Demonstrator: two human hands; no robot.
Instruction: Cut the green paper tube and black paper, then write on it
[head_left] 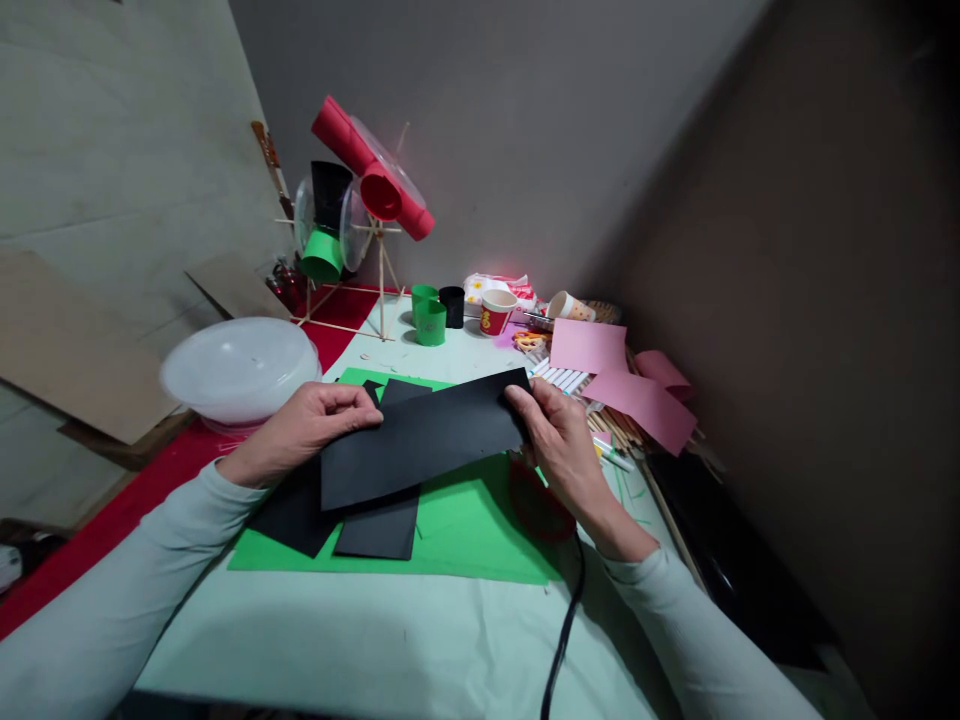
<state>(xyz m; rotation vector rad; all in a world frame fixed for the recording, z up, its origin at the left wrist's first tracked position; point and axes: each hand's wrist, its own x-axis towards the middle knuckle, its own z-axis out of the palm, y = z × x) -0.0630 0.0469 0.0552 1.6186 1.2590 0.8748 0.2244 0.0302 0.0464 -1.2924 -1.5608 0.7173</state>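
A rectangular piece of black paper (427, 440) is stretched between my two hands, tilted with its right end higher. My left hand (322, 420) pinches its upper left edge between thumb and fingers. At the right end, my right hand (559, 440) grips the short side with the thumb on top. Below lie a black paper strip (379, 525) and another black piece (296, 510), both on a green sheet (472, 530). Close to my right wrist is a dark red round object (541, 500) with a black cable (564, 640); my hand partly hides it.
A white bowl (240, 370) stands at left. Behind it rises a stick frame (381, 280) bearing red paper tubes (345, 135) and a green tube (322, 257). Green rings (430, 323), a paper cup (497, 312), pink paper (589, 346) and markers (559, 377) crowd the back right.
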